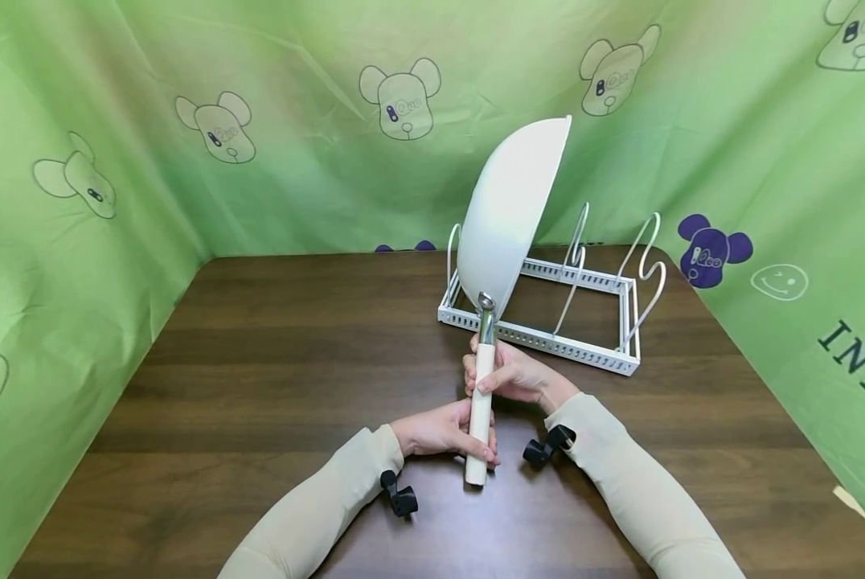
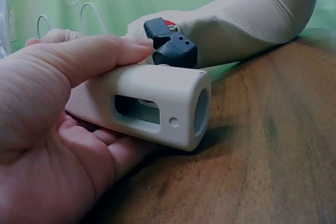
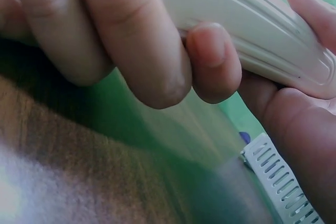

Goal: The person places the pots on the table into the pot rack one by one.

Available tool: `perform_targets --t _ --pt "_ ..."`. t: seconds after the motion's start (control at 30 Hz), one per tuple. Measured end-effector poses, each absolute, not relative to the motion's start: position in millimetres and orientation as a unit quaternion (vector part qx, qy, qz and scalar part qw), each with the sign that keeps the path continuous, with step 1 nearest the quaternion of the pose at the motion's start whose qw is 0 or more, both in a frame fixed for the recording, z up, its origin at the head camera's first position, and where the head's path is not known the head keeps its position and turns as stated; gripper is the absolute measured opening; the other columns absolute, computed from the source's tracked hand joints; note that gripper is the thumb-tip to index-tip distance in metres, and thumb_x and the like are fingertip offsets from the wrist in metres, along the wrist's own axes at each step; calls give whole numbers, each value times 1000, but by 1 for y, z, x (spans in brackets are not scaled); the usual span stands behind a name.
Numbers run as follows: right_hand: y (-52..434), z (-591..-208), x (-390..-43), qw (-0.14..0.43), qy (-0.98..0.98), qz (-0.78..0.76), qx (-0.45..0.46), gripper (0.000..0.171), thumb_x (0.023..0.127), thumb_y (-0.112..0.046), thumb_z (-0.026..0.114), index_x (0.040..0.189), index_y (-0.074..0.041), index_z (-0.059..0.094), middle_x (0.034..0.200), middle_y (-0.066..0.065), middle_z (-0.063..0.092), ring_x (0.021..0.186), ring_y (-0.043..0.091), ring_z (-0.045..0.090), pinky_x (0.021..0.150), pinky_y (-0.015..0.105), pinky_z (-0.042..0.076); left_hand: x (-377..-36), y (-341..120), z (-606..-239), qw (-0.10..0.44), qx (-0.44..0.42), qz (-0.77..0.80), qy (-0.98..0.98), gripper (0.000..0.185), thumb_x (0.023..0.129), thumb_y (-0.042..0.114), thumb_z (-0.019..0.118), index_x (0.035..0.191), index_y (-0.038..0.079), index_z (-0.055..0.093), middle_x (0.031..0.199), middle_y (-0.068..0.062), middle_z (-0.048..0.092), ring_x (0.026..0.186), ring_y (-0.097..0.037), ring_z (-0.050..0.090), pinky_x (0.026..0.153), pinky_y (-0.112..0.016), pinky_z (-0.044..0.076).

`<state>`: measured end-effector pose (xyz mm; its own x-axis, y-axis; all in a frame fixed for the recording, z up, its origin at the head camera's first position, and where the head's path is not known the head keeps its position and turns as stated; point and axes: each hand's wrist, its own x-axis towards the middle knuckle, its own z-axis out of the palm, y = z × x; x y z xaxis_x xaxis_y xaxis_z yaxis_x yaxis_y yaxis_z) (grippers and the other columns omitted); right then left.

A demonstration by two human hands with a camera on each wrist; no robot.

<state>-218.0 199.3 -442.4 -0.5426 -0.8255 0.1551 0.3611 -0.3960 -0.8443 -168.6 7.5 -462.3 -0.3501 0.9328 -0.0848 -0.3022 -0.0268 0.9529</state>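
Note:
A white wok (image 1: 508, 201) stands on edge, tilted, its bowl overlapping the left end of a white metal pan rack (image 1: 566, 347) in the head view. Its long cream handle (image 1: 481, 370) points down toward the person. Near the handle's end, the left hand (image 1: 441, 430) grips it, thumb across the top and fingers underneath; the hollow end sticks out past the thumb in the left wrist view. Closer to the bowl, the right hand (image 1: 521, 376) holds the same handle, its fingers (image 3: 142, 51) curled around. The rack's far left part is partly hidden behind the wok.
Curved wire dividers (image 1: 653, 265) rise from the rack's right side and middle. The brown wooden table (image 1: 295, 338) is bordered by a green printed cloth (image 1: 295, 185) at the back and sides. Each wrist carries a small black camera (image 1: 548, 445).

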Motion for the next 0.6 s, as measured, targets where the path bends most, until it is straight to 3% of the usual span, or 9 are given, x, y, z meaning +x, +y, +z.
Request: perform_targets --t 0.2,0.37,0.5,0.6 --pt "200 -444 -219 371 408 -781 -294 47 81 20 56 108 -16 42 92 1 63 90 18 64 89 32 52 -168 5 -464 484 295 652 503 31 92 -20 48 110 3 37 87 0 67 87 -11 68 87 -29 53" --pt "203 -441 -217 343 471 -765 -276 48 81 18 62 111 -14 44 92 3 66 90 19 66 88 33 53 -171 -5 -462 504 270 651 499 34 94 -19 47 123 -4 37 101 -7 67 99 -16 67 97 -37 51" --pt "211 -431 -211 306 595 -708 -229 48 83 7 70 120 -1 41 94 5 67 89 18 67 85 32 53 -177 -14 -455 488 276 625 544 40 94 -17 50 130 -8 34 108 -10 61 95 -16 65 93 -36 53" --pt "222 -420 -205 274 695 -629 -214 51 91 -5 67 128 11 35 102 10 65 93 20 65 86 35 53 -183 -25 -448 432 293 590 616 38 94 -11 56 127 -9 38 107 -13 61 91 -14 64 85 -32 56"
